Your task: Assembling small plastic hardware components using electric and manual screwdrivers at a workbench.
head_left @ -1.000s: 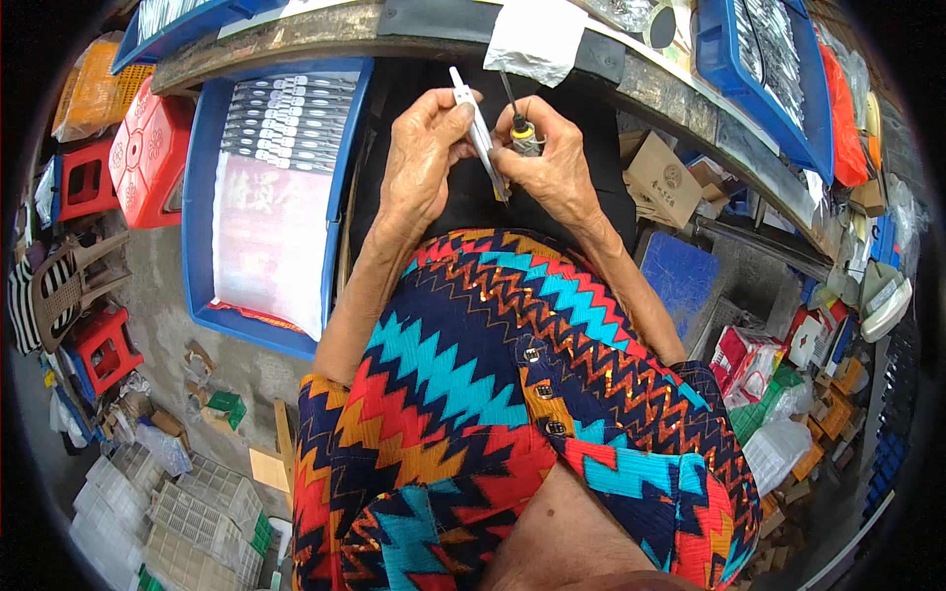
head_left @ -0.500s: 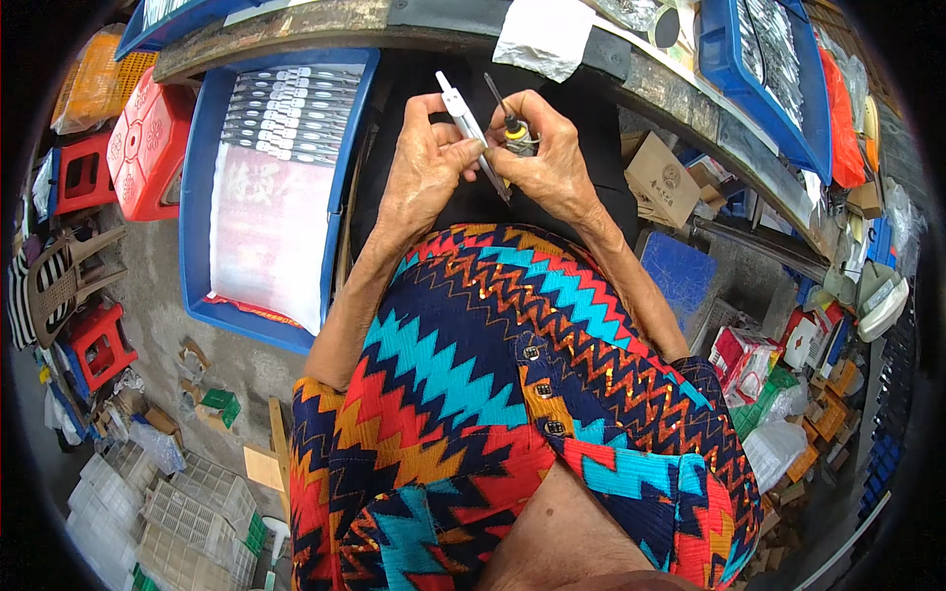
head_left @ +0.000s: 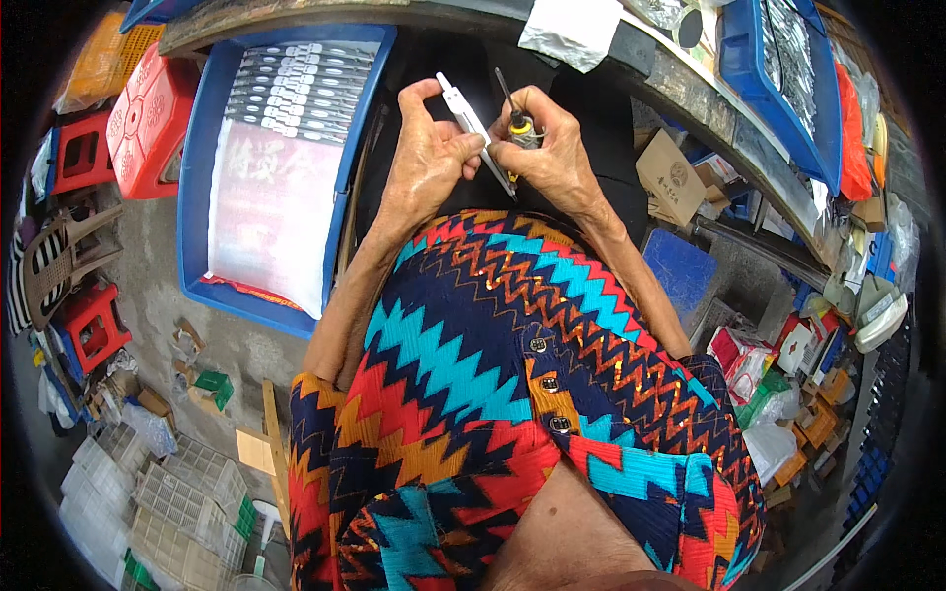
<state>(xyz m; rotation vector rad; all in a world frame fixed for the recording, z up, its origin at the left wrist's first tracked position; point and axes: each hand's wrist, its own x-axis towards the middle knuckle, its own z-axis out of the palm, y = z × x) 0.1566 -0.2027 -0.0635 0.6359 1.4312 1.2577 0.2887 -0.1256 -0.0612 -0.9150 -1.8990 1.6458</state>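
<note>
My left hand (head_left: 426,158) grips a slim white pen-shaped piece (head_left: 459,104) between thumb and fingers, its index finger raised beside the upper end. The piece slants down to the right, and its thin dark lower end comes out below my right thumb. In my right hand (head_left: 552,156) is a screwdriver (head_left: 521,126) with a yellow-and-dark handle, its dark shaft pointing up and away from me. My right thumb and fingertips meet the white piece near its middle. Both hands are close together over my dark-clothed lap.
Left of my lap, a blue tray (head_left: 191,227) holds rows of grey-and-white slim pieces (head_left: 296,91) above a printed white bag (head_left: 264,217). A worn bench edge (head_left: 690,108) runs across the front, bearing a white cloth (head_left: 570,32) and another blue tray (head_left: 734,59). Red stools (head_left: 148,133) stand far left.
The whole view has shifted slightly, so tray and bench sit a little differently. My left index finger has lifted a bit from the white piece. Both hands keep their holds.
</note>
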